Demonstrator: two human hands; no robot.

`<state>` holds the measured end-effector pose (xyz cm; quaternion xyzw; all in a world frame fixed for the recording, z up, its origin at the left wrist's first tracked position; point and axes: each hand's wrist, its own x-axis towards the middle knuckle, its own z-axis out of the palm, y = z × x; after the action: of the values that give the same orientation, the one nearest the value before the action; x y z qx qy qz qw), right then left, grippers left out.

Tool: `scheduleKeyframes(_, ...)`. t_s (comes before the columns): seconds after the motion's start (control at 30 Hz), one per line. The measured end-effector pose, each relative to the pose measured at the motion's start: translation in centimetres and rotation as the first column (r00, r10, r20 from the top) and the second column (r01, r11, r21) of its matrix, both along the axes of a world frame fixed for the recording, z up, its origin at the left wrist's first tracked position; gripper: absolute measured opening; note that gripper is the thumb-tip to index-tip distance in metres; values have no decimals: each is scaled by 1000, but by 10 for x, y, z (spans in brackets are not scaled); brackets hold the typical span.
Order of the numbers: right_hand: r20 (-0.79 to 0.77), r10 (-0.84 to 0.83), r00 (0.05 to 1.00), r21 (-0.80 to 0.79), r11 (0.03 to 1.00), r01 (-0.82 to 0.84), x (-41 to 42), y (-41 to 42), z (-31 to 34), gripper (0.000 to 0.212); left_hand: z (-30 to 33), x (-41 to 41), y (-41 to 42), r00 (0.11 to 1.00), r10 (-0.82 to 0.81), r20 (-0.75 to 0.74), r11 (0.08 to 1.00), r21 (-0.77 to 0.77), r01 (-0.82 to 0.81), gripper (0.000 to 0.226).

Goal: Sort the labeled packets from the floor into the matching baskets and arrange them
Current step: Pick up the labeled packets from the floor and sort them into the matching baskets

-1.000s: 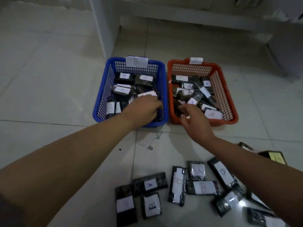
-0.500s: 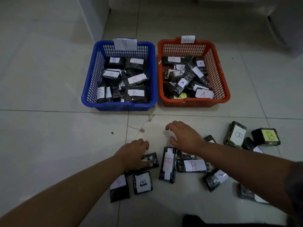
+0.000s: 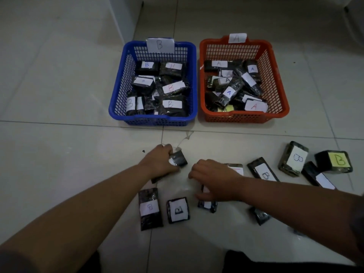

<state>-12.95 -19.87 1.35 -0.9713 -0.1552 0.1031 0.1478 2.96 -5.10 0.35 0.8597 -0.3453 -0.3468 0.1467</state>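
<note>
Both hands (image 3: 160, 164) (image 3: 213, 181) grip floor packets (image 3: 178, 160).

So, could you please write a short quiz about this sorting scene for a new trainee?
1. True or false: the blue basket carries the tag B.
2. What does the left hand hold?
a) a dark packet
b) a basket tag
c) nothing
3. Fill in: the packet with the yellow label lies on the floor and shows the letter ___.

Key
1. True; the orange basket carries A.
2. a; its label cannot be read.
3. B.
</note>
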Motion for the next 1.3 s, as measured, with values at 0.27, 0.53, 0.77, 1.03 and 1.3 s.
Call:
scheduleKeyframes(0.27,-177,343,923,47,939,-340,4,62,-45,79,1,21,44,850,415,-324,888,-59,-456,47)
scheduleKeyframes(0.53,-107,169,980,120,980,-156,19,66,-50,58,16,41,43,681,454,-575,817,-37,-576,49)
scheduleKeyframes(0.77,256,-415,873,126,910,396,48,-12,-15,60,48,27,-25,677,342,-651,862,-71,-503,27)
scheduleKeyframes(1.03,493,-748,445,281,621,732,39,-95,30,56,86,35,-122,869,214,-446,835,-378,-400,46)
scheduleKeyframes(1.3,458,-862,219,369,408,835,48,-162,32,57,75,49,-184,907,358,-224,689,-592,-418,47)
